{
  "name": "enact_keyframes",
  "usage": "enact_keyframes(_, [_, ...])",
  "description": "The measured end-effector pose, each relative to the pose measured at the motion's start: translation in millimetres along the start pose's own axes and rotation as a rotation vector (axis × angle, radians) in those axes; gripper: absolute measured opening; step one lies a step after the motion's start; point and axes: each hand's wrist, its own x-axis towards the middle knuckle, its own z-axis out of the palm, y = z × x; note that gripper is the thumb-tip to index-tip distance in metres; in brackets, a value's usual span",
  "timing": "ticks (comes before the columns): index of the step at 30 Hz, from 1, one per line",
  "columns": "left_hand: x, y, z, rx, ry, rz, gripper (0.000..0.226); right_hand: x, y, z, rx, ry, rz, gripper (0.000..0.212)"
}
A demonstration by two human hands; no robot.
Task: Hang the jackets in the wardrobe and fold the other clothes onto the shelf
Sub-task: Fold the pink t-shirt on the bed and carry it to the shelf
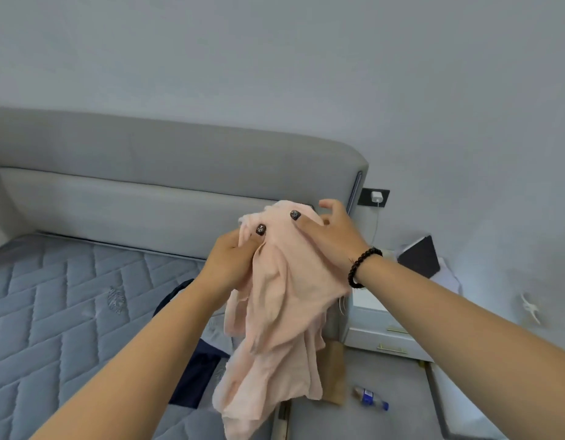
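Grey walls and a padded headboard (179, 173) back a bare quilted mattress (52, 312). Over its right edge, the left hand (233, 262) pinches the pale pink garment (284, 306) near its top, while the right hand (332, 236) grips the bunched top with thumb pressed on the cloth, probably hunting for shoulders before folding. A dark garment (195, 376) waits on the mattress below; a bottle (370, 398) lies on the floor beside the nightstand (382, 338).
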Motion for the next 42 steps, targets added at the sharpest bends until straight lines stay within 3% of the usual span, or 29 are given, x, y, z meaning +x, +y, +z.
enact_keyframes(3, [-22.6, 16.5, 11.6, -0.116, 0.039, 0.015, 0.036, -37.2, 18.7, -16.4, 0.05, -0.054, -0.02, 0.091])
enact_keyframes(6, [-46.3, 31.1, 24.6, -0.065, 0.072, 0.081, 0.037, -78.5, 38.2, -21.0, 0.039, -0.13, -0.005, 0.119])
enact_keyframes(8, [-68.9, 41.0, 37.8, -0.06, 0.104, 0.121, 0.033, -112.3, 55.3, -18.7, 0.078, -0.128, -0.011, 0.125])
enact_keyframes(12, [-118.7, 59.0, 65.9, -0.205, 0.178, 0.109, 0.024, -190.1, 85.2, -8.7, 0.141, -0.134, 0.112, 0.149])
enact_keyframes(14, [-139.8, 67.9, 77.1, -0.307, 0.188, 0.094, 0.022, -220.0, 96.4, -8.2, 0.08, -0.162, 0.154, 0.128])
enact_keyframes(17, [-164.4, 77.2, 85.8, -0.454, 0.219, 0.099, 0.015, -248.2, 103.2, -28.3, -0.198, -0.101, 0.223, 0.038])
enact_keyframes(19, [-176.0, 78.8, 86.2, -0.503, 0.288, 0.089, 0.011, -256.8, 98.5, -54.4, -0.157, -0.027, 0.224, 0.013])
enact_keyframes(22, [-191.5, 75.9, 84.7, -0.589, 0.284, 0.01, 0.019, -264.9, 70.0, -103.1, -0.006, 0.092, 0.191, 0.03])
enact_keyframes(27, [-229.7, 81.8, 97.7, -0.388, -0.258, -0.16, 0.016, -263.0, -14.1, -164.0, 0.475, 0.184, 0.065, 0.027])
enact_keyframes(30, [-249.5, 93.9, 106.9, -0.154, -0.491, 0.016, 0.013, -257.1, -55.9, -173.7, 0.519, 0.206, 0.013, 0.024])
enact_keyframes(33, [-260.8, 111.8, 111.6, -0.303, -0.701, 0.098, 0.027, -254.3, -83.8, -181.0, 0.506, 0.265, -0.031, 0.025])
enact_keyframes(34, [-259.4, 114.2, 112.8, -0.346, -0.753, 0.114, 0.041, -253.9, -92.2, -185.5, 0.513, 0.293, -0.057, 0.022])
enact_keyframes(35, [-260.0, 119.1, 114.5, -0.369, -0.789, 0.108, 0.058, -254.4, -100.8, -191.2, 0.521, 0.322, -0.087, 0.019])
enact_keyframes(36, [-259.3, 119.8, 118.2, -0.318, -0.797, 0.151, 0.061, -255.0, -108.8, -197.7, 0.524, 0.35, -0.122, 0.015])
enact_keyframes(40, [-259.6, 121.1, 139.8, 0.063, -0.628, 0.331, 0.039, -257.5, -131.2, -230.4, 0.532, 0.428, -0.255, 0.012])
enact_keyframes(42, [-257.9, 125.0, 151.5, 0.005, -0.594, 0.348, 0.021, -261.1, -134.2, -246.2, 0.512, 0.459, -0.286, 0.022])
